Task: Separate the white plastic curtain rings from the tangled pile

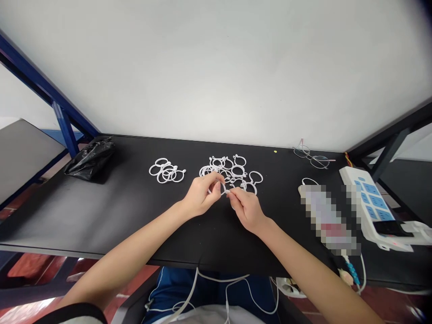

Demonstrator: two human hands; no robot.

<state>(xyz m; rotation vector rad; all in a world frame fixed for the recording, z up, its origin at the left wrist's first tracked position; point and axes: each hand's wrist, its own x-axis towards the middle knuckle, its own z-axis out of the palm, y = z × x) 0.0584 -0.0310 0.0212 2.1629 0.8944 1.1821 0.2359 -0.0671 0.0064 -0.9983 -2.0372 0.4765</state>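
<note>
Both hands meet over the middle of the black table (118, 216). The left hand (202, 195) is closed, thumb and fingers pinched on one side of a white ring (222, 190). The right hand (248, 209) is likewise closed, its fingertips (230, 192) pinching the opposite side of the same ring. The ring is thus held between the two hands, just above the table surface and at the near edge of the loose pile; whether it hooks into another ring cannot be told.

Directly behind the hands lies a loose pile of white rings (238, 170), spread flat on the table, several overlapping, each with a small tab on its rim. To the left of this pile, well apart from it, lies a smaller cluster of rings (166, 171), bunched and overlapping.

Further left, near the table's far corner, sits a crumpled black plastic bag (90, 158), beside a blue steel frame (64, 126). At the far right edge of the table, against the white wall (216, 67), rests a pair of thin-rimmed spectacles (313, 158), with a small yellow dot (275, 151) to their left. Nearer on the right lies a blurred oblong object (326, 218), and beside it a white power strip (369, 202) with blue sockets. White cables (232, 281) hang below the table's near edge, in front of the person's lap.
</note>
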